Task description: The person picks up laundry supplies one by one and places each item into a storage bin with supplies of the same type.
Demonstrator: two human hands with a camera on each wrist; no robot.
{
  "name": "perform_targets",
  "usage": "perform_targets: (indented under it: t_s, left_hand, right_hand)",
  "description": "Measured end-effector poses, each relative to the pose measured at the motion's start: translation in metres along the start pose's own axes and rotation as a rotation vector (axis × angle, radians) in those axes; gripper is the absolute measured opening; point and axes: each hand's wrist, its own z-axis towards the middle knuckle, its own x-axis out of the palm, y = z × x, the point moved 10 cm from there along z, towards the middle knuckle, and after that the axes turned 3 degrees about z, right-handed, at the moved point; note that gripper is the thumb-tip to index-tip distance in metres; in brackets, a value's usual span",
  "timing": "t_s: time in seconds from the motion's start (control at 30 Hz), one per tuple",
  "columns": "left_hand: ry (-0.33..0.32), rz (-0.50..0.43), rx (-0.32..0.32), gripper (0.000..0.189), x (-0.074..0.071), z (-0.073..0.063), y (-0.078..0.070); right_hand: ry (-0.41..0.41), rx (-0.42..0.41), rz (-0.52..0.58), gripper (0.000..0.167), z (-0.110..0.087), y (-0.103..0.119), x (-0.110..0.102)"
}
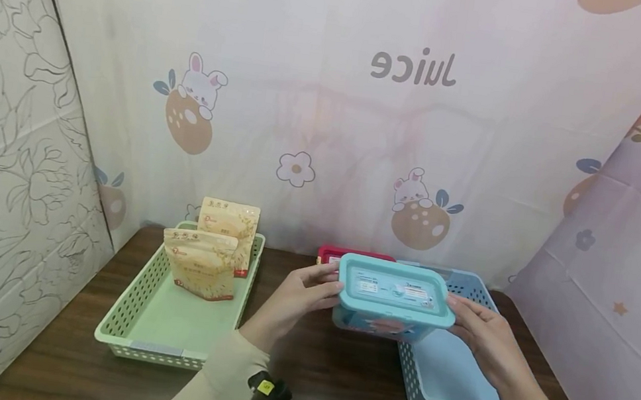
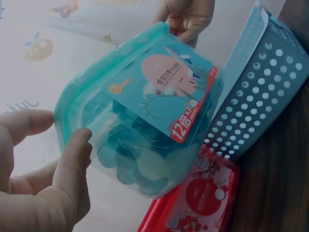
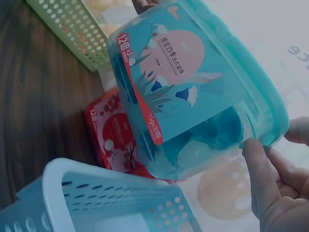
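A teal-lidded box of laundry pods (image 1: pixel 396 293) is held up by both hands over the table, beside the blue basket's left side. My left hand (image 1: pixel 297 300) pinches the left end of its lid rim. At the opposite end, my right hand (image 1: pixel 489 341) grips the rim between thumb and fingers. Through the clear wall, blue and white pods (image 2: pixel 126 162) show below the printed label (image 3: pixel 176 72). Behind the lifted box stands a red box (image 3: pixel 113 133) with a similar label, partly hidden in the head view.
The blue perforated basket (image 1: pixel 457 377) sits at the right, partly covered by the held box and right hand. At the left, a green basket (image 1: pixel 121 309) holds two upright yellow pouches, a front pouch (image 1: pixel 201 265) and a rear pouch (image 1: pixel 234 219). A printed curtain (image 1: pixel 306 125) hangs behind the table.
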Motion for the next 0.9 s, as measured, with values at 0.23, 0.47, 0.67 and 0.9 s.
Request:
perform_targets:
  t_s: [0.23,0.47,0.67,0.9]
  left_hand:
    - [0.000,-0.015,0.011,0.048,0.013,0.010,0.006]
    - [0.009,-0.004,0.014,0.047,0.026,0.019,0.006]
    - [0.019,-0.004,0.006,0.050,0.041,0.026,0.005]
    - [0.024,-0.025,-0.018,0.050,0.061,0.037,0.005]
  right_hand:
    - [-0.041,0.008,0.022,0.054,0.000,-0.005,-0.016]
    - [-0.036,0.004,0.068,0.022,0.001,-0.006,-0.032]
    - [-0.062,0.018,0.091,0.024,0.000,-0.010,-0.047]
    - [-0.084,0.002,0.144,0.022,-0.001,-0.010,-0.067]
